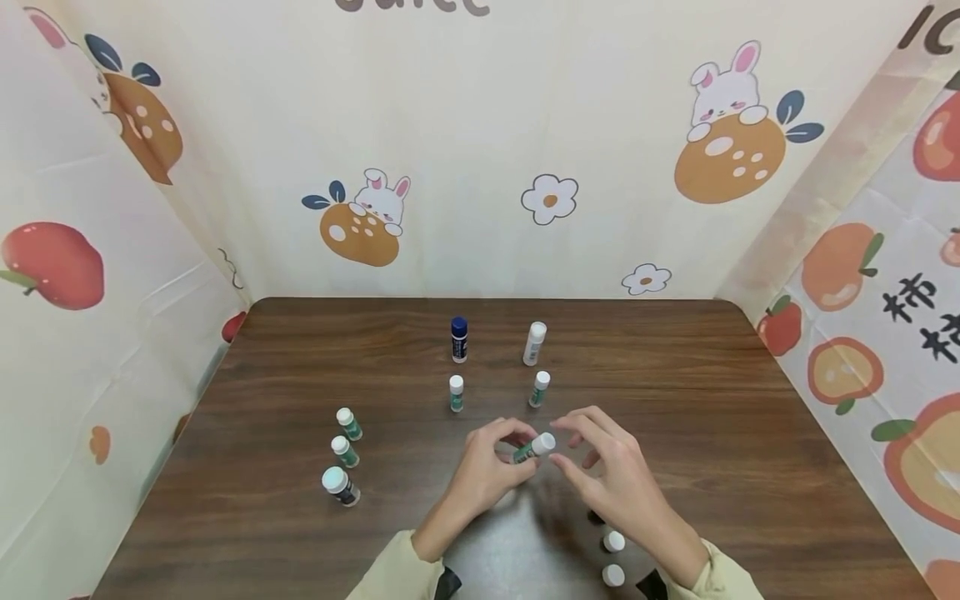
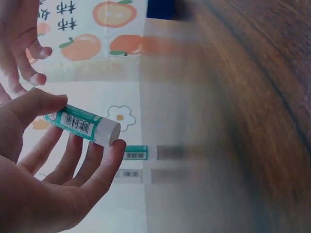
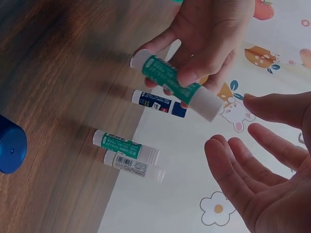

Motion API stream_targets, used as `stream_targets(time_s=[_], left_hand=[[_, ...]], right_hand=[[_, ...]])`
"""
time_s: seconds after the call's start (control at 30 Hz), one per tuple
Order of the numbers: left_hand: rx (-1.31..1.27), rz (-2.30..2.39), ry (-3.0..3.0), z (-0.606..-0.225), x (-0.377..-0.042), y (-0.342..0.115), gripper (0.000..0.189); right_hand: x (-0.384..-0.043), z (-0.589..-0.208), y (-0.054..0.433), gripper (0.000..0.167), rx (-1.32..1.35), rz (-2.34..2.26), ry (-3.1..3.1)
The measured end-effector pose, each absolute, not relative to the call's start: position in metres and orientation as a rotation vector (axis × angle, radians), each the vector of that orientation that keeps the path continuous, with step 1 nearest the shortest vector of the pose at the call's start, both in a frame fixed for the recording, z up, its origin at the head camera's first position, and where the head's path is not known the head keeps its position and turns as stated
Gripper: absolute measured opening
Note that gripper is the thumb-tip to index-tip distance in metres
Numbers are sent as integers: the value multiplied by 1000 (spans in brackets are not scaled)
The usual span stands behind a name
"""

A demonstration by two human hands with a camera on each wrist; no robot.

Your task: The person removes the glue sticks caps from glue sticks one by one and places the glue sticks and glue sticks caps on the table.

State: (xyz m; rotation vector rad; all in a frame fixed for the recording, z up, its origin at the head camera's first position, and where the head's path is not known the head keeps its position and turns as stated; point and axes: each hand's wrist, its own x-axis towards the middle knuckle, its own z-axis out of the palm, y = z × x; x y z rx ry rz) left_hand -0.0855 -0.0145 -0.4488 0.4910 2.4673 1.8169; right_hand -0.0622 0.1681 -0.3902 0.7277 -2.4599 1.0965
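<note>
My left hand (image 1: 491, 457) holds a green glue stick (image 3: 167, 79) with a white cap, tilted above the table. Thumb and fingers grip its green body, and the barcode faces the left wrist camera. Just right of the white cap is my right hand (image 1: 611, 462), its fingers spread and slightly bent, with a gap between them and the cap in the right wrist view. Beyond the hands, two small green glue sticks (image 1: 457, 394) stand upright, with a blue-capped glue stick (image 1: 459, 340) and a white glue stick (image 1: 534, 343) behind them.
At the left of the wooden table (image 1: 300, 358) stand two green glue sticks (image 1: 345, 451) and a dark-labelled one (image 1: 341, 486) with a white cap. White-topped pieces (image 1: 613, 542) sit below my right forearm, beside a dark thing partly hidden. Printed cloth (image 1: 480, 125) surrounds the table.
</note>
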Motion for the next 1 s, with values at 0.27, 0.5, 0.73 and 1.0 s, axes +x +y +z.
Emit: stream_targets(time_s=[0.27, 0.5, 0.73, 1.0], left_hand=[[483, 1766, 2528, -436, -80, -22, 21], [532, 1793, 2575, -430, -77, -25, 22], [553, 1782, 2595, -419, -72, -28, 21], [610, 1742, 2632, -416, -69, -31, 20]], right_hand=[[-62, -390, 163, 38, 763, 1135, -2445], [-63, -389, 158, 36, 801, 1166, -2415], [-63, -389, 153, 26, 863, 1223, -2388], [-63, -391, 152, 23, 886, 1247, -2391]])
